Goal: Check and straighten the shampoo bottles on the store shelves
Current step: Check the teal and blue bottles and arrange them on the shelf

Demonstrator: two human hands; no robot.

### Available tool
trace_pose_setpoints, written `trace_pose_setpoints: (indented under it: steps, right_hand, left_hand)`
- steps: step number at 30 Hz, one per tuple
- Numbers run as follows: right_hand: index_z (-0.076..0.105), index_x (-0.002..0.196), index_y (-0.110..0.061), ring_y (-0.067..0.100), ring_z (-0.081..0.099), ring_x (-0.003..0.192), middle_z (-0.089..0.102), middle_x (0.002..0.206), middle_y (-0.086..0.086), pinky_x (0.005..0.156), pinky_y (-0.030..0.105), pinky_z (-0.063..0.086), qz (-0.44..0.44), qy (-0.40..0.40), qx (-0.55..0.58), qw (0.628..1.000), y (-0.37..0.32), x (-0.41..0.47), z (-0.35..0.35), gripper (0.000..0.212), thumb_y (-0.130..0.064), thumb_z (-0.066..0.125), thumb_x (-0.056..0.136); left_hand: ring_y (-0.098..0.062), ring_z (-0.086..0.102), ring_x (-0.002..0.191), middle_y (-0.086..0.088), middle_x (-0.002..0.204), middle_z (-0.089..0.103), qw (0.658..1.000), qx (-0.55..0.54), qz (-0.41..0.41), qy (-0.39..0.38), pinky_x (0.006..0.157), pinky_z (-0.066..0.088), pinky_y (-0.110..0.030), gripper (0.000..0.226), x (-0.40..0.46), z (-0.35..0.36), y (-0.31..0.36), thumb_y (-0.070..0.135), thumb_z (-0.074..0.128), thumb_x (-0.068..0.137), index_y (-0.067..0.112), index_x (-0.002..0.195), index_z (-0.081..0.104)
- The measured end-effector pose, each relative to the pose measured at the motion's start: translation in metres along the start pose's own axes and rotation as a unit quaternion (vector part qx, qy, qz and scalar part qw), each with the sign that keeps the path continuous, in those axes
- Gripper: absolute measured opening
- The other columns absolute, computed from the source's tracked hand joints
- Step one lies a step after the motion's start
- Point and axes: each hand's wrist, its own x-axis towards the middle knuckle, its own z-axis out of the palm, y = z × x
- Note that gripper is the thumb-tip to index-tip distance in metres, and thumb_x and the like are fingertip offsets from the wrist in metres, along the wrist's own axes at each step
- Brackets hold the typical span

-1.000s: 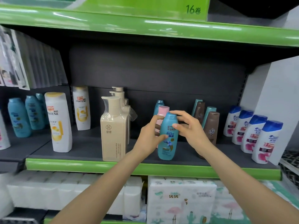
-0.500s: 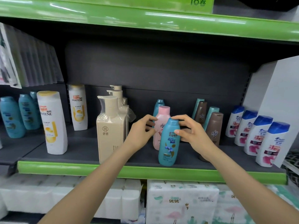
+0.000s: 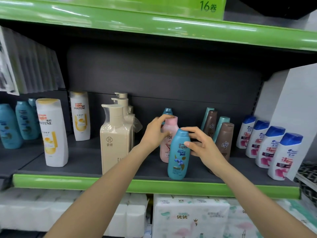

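Bright overhead light glares on the green shelf edge [image 3: 154, 26]; corners bend and blur, recess shadowed.

Four white blue-capped bottles [image 3: 262, 143], two brown bottles [image 3: 225, 140], two Pantene bottles [image 3: 53, 133], one pink bottle [image 3: 169, 134].

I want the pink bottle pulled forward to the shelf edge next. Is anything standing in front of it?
Yes. The blue Rejoice bottle stands directly in front of the pink bottle, near the green shelf edge, held by the right hand. The left hand grips the pink bottle's cap.

Two bare arms, no sleeves; the left hand [image 3: 155, 133] and right hand [image 3: 203, 146] wear nothing (short plain nails).
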Motion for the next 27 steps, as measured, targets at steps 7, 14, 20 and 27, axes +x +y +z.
trace_pose_setpoints:
  steps: [7,14,20,27]
  right_hand:
    - [0.054,0.115,-0.037,0.007,0.065,0.097,0.059,0.114,-0.013,0.073,0.021,0.054,0.007,0.009,-0.005,1.000,-0.004,-0.002,0.002,0.037,-0.008,0.053,0.093]
    - [0.054,0.118,-0.035,0.008,0.064,0.098,0.061,0.118,-0.004,0.078,0.022,0.053,0.002,0.024,-0.028,0.999,-0.008,-0.004,0.004,0.039,-0.006,0.054,0.092]
    - [0.050,0.132,-0.031,0.003,0.045,0.120,0.051,0.129,-0.012,0.098,0.022,0.038,-0.033,0.074,-0.115,0.990,-0.022,-0.011,0.006,0.047,-0.013,0.060,0.090]
    - [0.058,0.124,-0.025,0.002,0.051,0.112,0.057,0.120,-0.011,0.099,0.019,0.037,-0.100,0.096,-0.160,0.977,-0.054,-0.016,0.025,0.039,-0.018,0.065,0.087]
  left_hand:
    - [-0.009,0.051,0.088,-0.004,0.104,0.051,0.997,0.035,-0.006,0.072,0.072,0.037,-0.009,0.048,-0.021,-0.006,-0.004,0.010,0.067,0.083,0.026,0.124,0.049]
    - [-0.019,0.057,0.091,-0.004,0.101,0.061,0.995,0.044,0.007,0.087,0.079,0.051,-0.039,0.043,-0.040,-0.005,0.005,0.008,0.061,0.084,0.021,0.122,0.047]
    - [-0.020,0.042,0.101,0.000,0.108,0.053,0.983,0.094,0.059,0.146,0.074,0.031,-0.022,0.045,-0.055,-0.026,0.036,0.008,0.056,0.086,0.024,0.128,0.048]
    - [-0.002,0.053,0.096,0.014,0.102,0.056,0.957,-0.055,0.082,0.274,0.080,0.045,-0.018,0.043,-0.086,-0.070,0.065,0.007,0.064,0.082,0.029,0.116,0.051]
